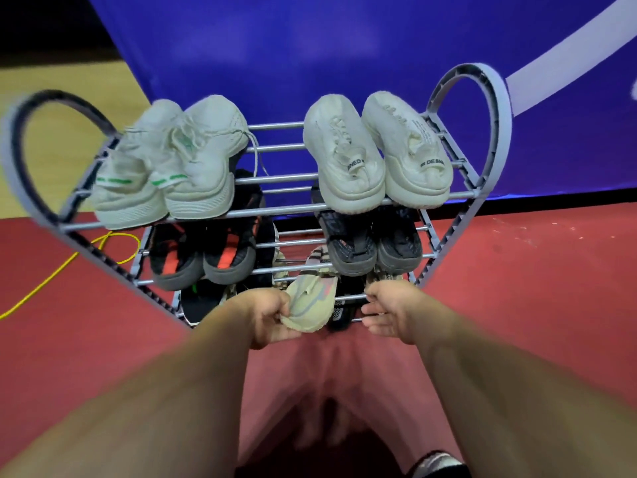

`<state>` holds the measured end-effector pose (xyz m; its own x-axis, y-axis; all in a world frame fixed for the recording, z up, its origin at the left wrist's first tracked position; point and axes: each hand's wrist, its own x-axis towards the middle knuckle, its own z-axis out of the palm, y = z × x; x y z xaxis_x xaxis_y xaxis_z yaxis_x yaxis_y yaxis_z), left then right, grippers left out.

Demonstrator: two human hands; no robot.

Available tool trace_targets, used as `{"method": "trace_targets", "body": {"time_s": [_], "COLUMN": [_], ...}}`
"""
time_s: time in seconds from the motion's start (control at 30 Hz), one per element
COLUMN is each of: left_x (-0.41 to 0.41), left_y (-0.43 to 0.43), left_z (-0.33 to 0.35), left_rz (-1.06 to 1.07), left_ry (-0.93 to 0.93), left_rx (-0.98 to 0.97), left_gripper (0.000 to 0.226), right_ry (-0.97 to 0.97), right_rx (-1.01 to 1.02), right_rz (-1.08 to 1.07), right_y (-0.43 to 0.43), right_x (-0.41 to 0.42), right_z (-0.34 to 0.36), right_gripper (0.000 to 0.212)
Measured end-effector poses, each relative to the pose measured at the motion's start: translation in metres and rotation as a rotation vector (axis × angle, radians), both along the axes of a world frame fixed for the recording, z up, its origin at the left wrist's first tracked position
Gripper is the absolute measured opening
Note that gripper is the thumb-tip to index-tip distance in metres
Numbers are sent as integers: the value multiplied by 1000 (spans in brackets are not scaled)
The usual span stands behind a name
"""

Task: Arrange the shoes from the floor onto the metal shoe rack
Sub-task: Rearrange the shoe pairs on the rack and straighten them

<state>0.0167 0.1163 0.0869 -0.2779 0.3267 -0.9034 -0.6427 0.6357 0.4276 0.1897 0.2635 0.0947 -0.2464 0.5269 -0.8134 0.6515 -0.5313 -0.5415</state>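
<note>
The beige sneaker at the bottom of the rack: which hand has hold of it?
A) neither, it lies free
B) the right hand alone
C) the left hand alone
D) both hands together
C: the left hand pinches the heel end of the beige sneaker, while the right hand is open beside it and does not touch the shoe.
</note>
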Motion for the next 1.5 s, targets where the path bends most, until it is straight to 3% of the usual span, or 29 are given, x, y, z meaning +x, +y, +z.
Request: {"method": "trace_targets", "body": {"time_s": [0.1, 0.2, 0.33, 0.4, 0.47, 0.67, 0.8, 1.03, 1.23, 1.5], "left_x": [-11, -21, -29, -31, -34, -42, -45, -29, -15, 15], "left_y": [-16, -31, -50, -56, -61, -60, -55, -29, 3, 34], "left_z": [4, 4, 9, 13, 16, 21, 17, 13, -4, -36], "left_rz": [-158, -272, -366, -378, -385, -198, -54, 128, 279, -20], "left_ry": [21, 74, 150, 163, 180, 183, 95, -26, -125, -135], "left_rx": [-36, -110, -159, -153, -155, -201, -187, -66, 148, 161], "left_gripper": [51, 42, 44, 47, 48, 24, 26, 15, 17, 34], "right_ry": [-51, -29, 8, 53, 49, 6, 5, -19, 96, 274], "right_rx": [32, 34, 2, -57, -128, -70, -36, -181, -184, -46], "right_rz": [-4, -40, -103, -136, -110, 129, 225, 411, 238, -162], "right_y": [-9, -13, -17, -12, -13, -23, -25, -17, -2, -3], "right_x": [-5, -12, -20, -21, -21, -26, -19, 1, 6, -38], "right_z": [5, 7, 6, -11, -15, -7, -3, -7, -24, -61], "right_gripper": [23, 17, 30, 50, 57, 46, 33, 66, 48, 36]}}
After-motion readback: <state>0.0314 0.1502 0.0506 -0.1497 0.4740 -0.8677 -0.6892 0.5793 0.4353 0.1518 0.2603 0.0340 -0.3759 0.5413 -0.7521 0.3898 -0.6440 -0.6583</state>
